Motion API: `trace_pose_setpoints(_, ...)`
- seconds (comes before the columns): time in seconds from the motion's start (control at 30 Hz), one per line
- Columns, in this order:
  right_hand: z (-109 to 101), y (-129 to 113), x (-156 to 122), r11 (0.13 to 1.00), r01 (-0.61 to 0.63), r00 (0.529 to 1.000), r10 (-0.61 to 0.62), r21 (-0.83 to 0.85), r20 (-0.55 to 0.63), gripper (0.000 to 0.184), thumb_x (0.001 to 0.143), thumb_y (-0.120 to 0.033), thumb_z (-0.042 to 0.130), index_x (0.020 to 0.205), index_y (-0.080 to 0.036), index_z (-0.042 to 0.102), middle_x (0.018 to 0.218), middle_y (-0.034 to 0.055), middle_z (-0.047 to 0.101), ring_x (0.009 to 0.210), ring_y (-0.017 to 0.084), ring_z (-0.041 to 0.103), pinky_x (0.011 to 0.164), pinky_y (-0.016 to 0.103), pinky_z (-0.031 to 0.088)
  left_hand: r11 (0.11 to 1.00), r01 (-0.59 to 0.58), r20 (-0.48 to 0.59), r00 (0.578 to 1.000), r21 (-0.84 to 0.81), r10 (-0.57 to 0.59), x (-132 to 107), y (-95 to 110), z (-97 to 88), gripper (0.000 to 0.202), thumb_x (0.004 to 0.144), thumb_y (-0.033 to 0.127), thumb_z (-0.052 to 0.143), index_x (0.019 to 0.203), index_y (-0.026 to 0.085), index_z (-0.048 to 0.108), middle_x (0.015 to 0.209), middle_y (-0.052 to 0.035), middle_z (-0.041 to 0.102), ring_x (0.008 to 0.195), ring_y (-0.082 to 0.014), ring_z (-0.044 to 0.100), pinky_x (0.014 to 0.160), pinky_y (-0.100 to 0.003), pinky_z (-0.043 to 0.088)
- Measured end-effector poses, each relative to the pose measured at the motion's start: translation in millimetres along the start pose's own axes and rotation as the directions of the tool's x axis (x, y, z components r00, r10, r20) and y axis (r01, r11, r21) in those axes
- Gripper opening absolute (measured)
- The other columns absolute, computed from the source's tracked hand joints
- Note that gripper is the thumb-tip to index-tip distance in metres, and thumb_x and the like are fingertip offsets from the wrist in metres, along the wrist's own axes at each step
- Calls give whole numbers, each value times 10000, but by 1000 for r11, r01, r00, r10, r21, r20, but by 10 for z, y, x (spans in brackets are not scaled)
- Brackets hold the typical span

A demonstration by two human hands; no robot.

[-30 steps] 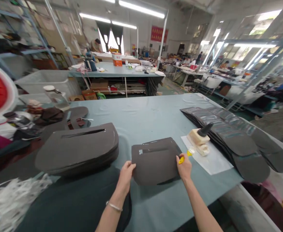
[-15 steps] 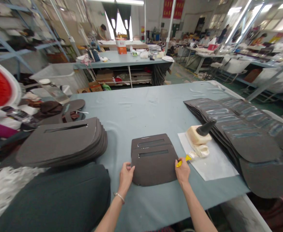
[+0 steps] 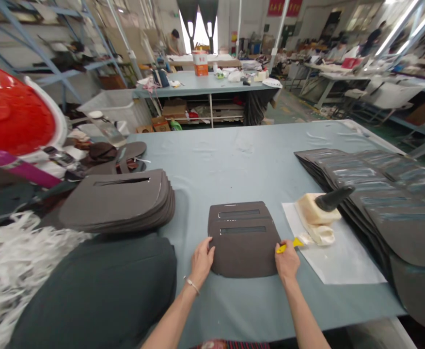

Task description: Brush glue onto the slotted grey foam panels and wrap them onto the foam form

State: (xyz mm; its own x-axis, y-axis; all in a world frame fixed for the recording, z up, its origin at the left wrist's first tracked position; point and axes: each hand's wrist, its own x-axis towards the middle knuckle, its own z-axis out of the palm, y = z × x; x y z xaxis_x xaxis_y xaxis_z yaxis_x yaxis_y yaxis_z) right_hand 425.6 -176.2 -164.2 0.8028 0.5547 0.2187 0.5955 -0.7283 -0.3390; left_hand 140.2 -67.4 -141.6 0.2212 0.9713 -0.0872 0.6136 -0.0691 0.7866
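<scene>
Two dark brown panels with rounded corners and rectangular slots lie overlapped on the table before me; I point out the nearer panel (image 3: pixel 244 254). At its left edge, my left hand (image 3: pixel 202 261) pinches the rim between thumb and fingers. My right hand (image 3: pixel 287 261) is closed around a small yellow scraper (image 3: pixel 296 242) while its fingertips touch the panel's right edge. Just right of that hand, a cream block with a black cone-shaped handle (image 3: pixel 316 208) rests on a white sheet (image 3: pixel 346 264), beside a smear of pale paste.
On the left stands a stack of slotted brown panels (image 3: pixel 114 201), with dark folded cloth (image 3: pixel 99 286) nearer me. Overlapping panels with shiny strips (image 3: pixel 397 218) spread along the right. A clear bottle (image 3: pixel 106 128) and a purple object (image 3: pixel 23 169) lie far left. A person works at the back.
My view has swung a little left, so everything sits further right in the picture. Both hands stay at the panel's edges, and the right still holds the yellow scraper.
</scene>
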Motion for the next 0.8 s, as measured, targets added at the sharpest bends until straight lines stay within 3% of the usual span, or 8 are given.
trace_pose_setpoints(0.23,3,-72,82,996,21,998,-15,-87,65,194,835,-350,505,937,-202,580,723,47,579,615,181,525,547,272,246,996,48,-27,999,70,-46,-74,75,-76,338,808,244,537,1143,233,584,858,-45,635,816,-176,595,752,-276,414)
trace_pose_setpoints(0.43,-24,-116,87,992,33,994,-19,-123,107,164,871,-324,482,930,-196,567,761,35,585,629,151,515,547,258,222,980,40,5,999,196,-41,-68,-23,-55,356,848,274,511,1200,235,544,852,-29,640,779,-153,596,711,-249,399)
trace_pose_setpoints(0.8,-25,-95,61,992,43,996,-33,-117,85,142,895,-282,469,938,-180,558,759,20,559,626,116,480,547,238,190,976,29,-7,1000,216,-28,-40,-140,15,356,851,302,529,1202,246,551,844,-15,648,764,-149,602,695,-245,405)
